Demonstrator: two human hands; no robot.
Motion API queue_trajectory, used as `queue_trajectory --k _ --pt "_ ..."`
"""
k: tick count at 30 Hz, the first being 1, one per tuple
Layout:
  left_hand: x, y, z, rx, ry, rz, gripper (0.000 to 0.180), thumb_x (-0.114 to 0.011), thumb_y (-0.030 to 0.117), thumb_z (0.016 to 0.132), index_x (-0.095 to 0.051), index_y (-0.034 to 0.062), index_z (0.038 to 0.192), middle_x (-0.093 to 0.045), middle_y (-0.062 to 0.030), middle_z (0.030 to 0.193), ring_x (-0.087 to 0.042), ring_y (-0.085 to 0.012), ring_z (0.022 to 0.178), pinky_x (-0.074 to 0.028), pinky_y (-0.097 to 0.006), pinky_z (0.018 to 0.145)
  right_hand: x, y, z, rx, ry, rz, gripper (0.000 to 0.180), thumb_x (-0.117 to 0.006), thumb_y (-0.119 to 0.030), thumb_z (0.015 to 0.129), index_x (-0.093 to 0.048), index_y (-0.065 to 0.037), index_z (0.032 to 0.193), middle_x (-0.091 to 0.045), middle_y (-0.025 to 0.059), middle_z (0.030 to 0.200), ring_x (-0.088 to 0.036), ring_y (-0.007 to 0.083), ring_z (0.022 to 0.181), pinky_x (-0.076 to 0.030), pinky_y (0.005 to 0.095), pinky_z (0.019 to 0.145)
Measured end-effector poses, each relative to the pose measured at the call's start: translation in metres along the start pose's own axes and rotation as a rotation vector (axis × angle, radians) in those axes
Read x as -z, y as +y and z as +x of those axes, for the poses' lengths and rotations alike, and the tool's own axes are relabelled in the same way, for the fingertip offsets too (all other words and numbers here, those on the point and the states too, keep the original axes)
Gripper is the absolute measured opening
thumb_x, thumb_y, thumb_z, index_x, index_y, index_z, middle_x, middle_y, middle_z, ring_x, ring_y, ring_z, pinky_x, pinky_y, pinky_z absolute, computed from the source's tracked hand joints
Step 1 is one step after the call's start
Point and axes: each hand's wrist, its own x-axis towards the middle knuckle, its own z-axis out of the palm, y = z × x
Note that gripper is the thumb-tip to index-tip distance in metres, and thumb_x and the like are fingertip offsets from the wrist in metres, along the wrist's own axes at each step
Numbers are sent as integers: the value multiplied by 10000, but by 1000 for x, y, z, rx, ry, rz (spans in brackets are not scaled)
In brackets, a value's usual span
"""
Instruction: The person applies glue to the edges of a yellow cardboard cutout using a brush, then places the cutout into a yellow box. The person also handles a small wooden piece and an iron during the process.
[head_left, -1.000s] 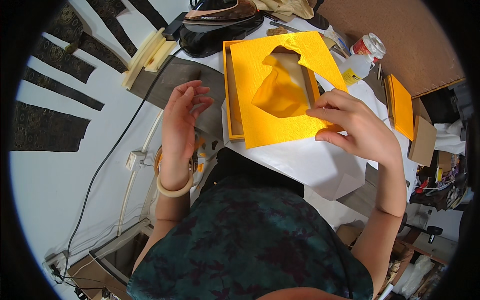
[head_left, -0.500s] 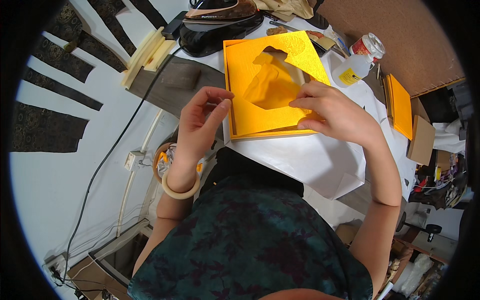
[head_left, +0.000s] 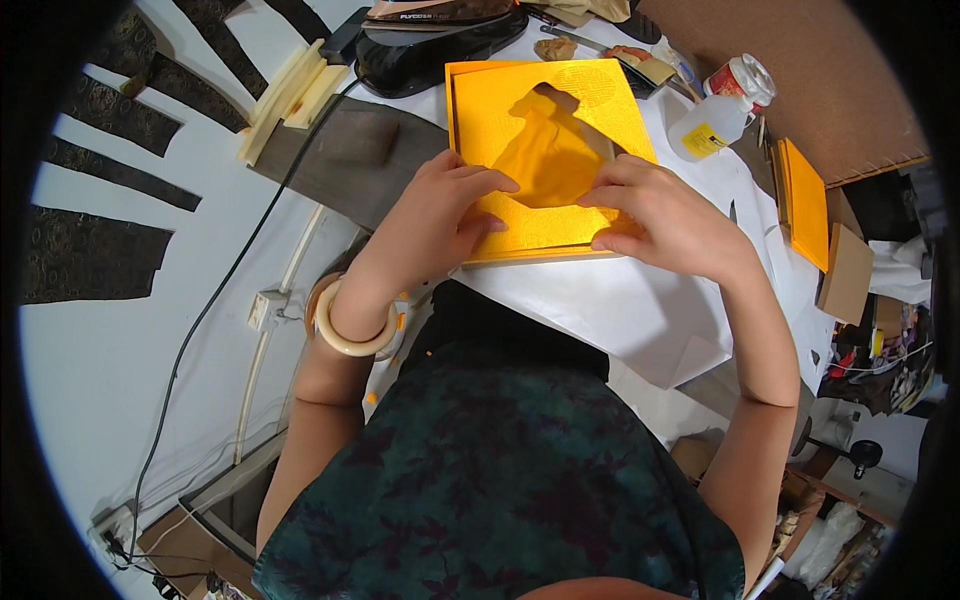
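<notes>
A shallow yellow box (head_left: 449, 110) lies on the table, with a shiny yellow panel (head_left: 600, 95) set into it. The panel has a large irregular cutout, and loose yellow cloth (head_left: 550, 165) shows inside. My left hand (head_left: 440, 210) curls over the near left part of the panel, its fingertips at the cutout's edge and its thumb nearer me. On the right, my right hand (head_left: 665, 215) grips the panel between fingers at the cutout and a thumb by the near edge. That edge sits slightly tilted in the box. A pale bangle (head_left: 355, 348) circles my left wrist.
White paper (head_left: 640, 310) covers the table around the box. A black iron base (head_left: 430, 60) stands behind, its cord running left. A clear bottle (head_left: 705, 125) and a white jar (head_left: 738, 82) stand at the right, near a yellow board (head_left: 802, 200). Dark patterned strips (head_left: 90, 255) lie at far left.
My left hand has moved right, from beside the box's left edge onto the panel. My right hand stays at the panel's near right part. The view has shifted slightly.
</notes>
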Motion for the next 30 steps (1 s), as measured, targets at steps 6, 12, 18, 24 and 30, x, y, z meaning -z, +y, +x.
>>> queue_trajectory --k 6,12,18,24,30 --pt "-10 -10 7 -81 -23 128 296 -752 39 831 -725 75 1124 -678 -77 1128 -542 -281 1053 -404 -388 994 -6 3 0 8 1 17 400 -807 -136 795 -701 21 1147 -632 157 1169 -600 335 1099 -506 411 964" --pt "-6 -16 9 -13 -121 135 160 -769 147 855 -773 85 1003 -692 -66 1047 -543 -259 1037 -362 -395 984 -18 13 12 97 -22 92 415 -793 -227 830 -695 29 1141 -632 156 1159 -599 340 1092 -496 421 947" --pt "-12 -11 13 52 -119 260 201 -780 267 864 -789 82 941 -690 -48 956 -539 -238 1023 -345 -394 920 -21 28 13 109 124 109 369 -782 -220 847 -713 8 1128 -651 155 1159 -614 329 1101 -505 399 962" --pt "-17 -8 14 56 -107 303 249 -761 334 872 -787 89 908 -665 -77 963 -549 -241 1043 -358 -401 923 -19 77 33 -127 503 -174 338 -793 -183 853 -733 -34 1150 -662 112 1234 -606 287 1145 -505 378 1014" --pt "-10 -9 23 -115 125 558 460 -809 380 803 -718 43 1102 -641 -131 1154 -561 -266 1167 -325 -458 1110 -17 70 48 -96 359 -206 574 -920 -206 644 -718 -38 1154 -635 100 1295 -513 275 1277 -408 393 1121"
